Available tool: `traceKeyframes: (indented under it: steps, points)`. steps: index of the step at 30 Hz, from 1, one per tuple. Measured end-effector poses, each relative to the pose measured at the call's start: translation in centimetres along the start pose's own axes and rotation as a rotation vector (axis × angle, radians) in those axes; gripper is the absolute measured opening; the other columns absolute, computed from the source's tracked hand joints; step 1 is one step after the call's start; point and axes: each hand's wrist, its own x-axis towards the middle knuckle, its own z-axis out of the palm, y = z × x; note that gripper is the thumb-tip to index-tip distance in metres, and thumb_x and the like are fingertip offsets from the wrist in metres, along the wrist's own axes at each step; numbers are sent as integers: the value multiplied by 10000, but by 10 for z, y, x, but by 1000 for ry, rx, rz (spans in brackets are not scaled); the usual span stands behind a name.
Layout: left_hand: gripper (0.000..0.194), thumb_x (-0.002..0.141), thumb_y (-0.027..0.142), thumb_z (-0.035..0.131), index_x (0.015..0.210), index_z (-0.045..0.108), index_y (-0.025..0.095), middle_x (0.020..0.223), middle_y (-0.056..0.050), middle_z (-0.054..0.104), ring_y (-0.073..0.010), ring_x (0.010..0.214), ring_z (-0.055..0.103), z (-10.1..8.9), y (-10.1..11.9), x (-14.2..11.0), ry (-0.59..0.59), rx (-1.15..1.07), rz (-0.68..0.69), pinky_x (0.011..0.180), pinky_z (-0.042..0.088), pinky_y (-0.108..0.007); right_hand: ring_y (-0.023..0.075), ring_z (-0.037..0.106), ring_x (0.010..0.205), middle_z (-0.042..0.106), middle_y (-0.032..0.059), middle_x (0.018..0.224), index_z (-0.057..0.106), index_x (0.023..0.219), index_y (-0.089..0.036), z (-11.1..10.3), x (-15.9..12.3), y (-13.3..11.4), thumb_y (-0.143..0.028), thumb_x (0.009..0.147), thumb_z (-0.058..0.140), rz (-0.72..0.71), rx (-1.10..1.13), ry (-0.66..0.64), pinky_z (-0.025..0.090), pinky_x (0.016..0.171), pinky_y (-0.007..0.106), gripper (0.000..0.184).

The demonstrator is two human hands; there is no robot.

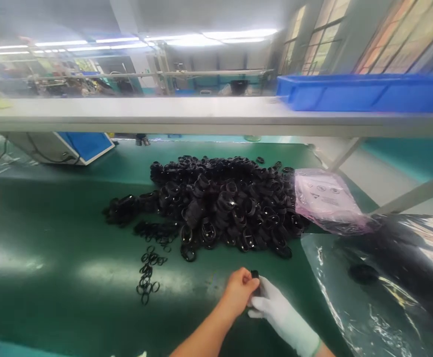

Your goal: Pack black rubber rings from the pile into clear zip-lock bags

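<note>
My left hand (240, 291), bare, is closed in a pinch at the near side of the table. It meets my right hand (274, 308), which wears a white glove and is curled round the same small black piece (254, 274). Only the top of that piece shows between the fingers, so its exact kind is hidden. Just beyond my hands lies a large heap of glossy black looped pieces (216, 208), like coiled bands or cables. Left of my hands, thin black rings (145, 282) are scattered on the green tabletop (71, 297).
A pink-tinted plastic bag (328, 198) lies right of the heap, and a large clear bag (357, 297) with dark contents covers the right side. A white shelf (145, 110) crosses above the table, bearing a blue bin (368, 94). A blue-and-white box (84, 147) stands back left.
</note>
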Motion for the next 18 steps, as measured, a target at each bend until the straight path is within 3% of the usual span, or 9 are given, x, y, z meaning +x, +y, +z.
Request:
traceKeyframes:
  steps: [3,5,7,9,14,18]
  points:
    - [166,749,253,431,851,546,192,751,4,547,-99,596,489,-20,-4,-8,89,68,126,598,419,-248,123,534,766,510,35,975,411,1118,-221,10,-9,-1,-283,629,624,23,134,-67,442,690,310,537]
    - [338,693,169,477,1016,550,242,937,-1,543,-87,663,499,-34,0,-14,39,140,234,650,427,-236,110,536,734,501,13,934,393,1141,-236,16,-13,-6,-223,618,609,47,170,-99,451,685,310,566]
    - [405,664,100,462,1016,572,266,965,5,528,-84,694,505,-39,3,-18,-25,203,312,660,427,-223,110,539,728,491,1,901,396,1140,-234,22,-14,-8,-168,573,613,73,157,-114,461,669,305,611]
    - [378,673,56,401,926,607,248,889,8,537,-89,723,516,-37,3,-21,6,262,366,672,426,-218,110,536,717,486,0,877,432,1091,-212,27,-12,-6,-157,559,611,92,153,-111,468,630,287,564]
    - [369,685,27,375,869,618,234,853,9,561,-101,784,528,-24,2,-26,137,437,426,729,419,-223,98,509,575,497,-1,762,485,915,-171,31,-7,2,-359,698,589,100,184,-110,442,452,243,306]
    - [365,675,21,382,857,615,234,823,12,551,-99,751,523,-15,3,-30,174,518,415,698,417,-213,110,528,557,509,11,704,496,884,-154,27,-9,-2,-569,787,410,160,276,-193,450,476,263,435]
